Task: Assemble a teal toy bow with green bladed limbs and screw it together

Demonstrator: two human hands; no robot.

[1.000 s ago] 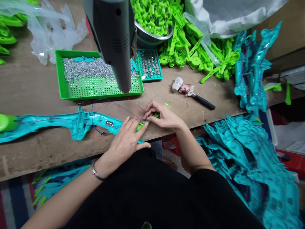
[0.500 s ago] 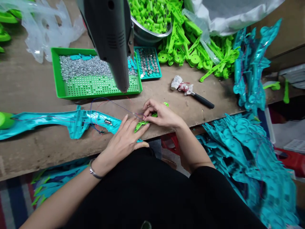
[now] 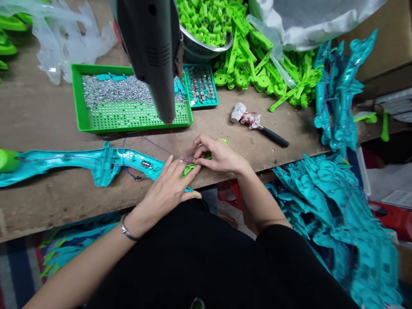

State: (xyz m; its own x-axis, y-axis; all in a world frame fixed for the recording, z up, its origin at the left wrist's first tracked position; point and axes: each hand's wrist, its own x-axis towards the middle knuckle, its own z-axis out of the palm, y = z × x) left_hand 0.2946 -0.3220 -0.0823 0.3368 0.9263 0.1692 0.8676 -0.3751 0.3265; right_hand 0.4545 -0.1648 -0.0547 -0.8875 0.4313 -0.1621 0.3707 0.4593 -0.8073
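A long teal plastic shell (image 3: 74, 159) lies hollow side up along the table's front edge, with thin wires and a small metal spring-like piece (image 3: 146, 164) inside it. My left hand (image 3: 169, 182) rests flat over the shell's right end, fingers stretched, partly covering a bright green plastic part (image 3: 187, 171). My right hand (image 3: 217, 154) is closed in a pinch at that green part. A thin purple wire (image 3: 157, 148) loops across the table to its fingertips; the exact grip is partly hidden by the fingers.
A grey power screwdriver (image 3: 157, 64) hangs over a green tray (image 3: 128, 124) of screws. Beside it is a teal tray (image 3: 202, 86) of small metal pieces. A wrapped-head hammer (image 3: 257, 122) lies right. Green parts (image 3: 244, 56) and stacked teal shells (image 3: 334, 227) stand around.
Both hands stay nearly in place. My right fingertips shift slightly at the wire and green part; the view moves a little.
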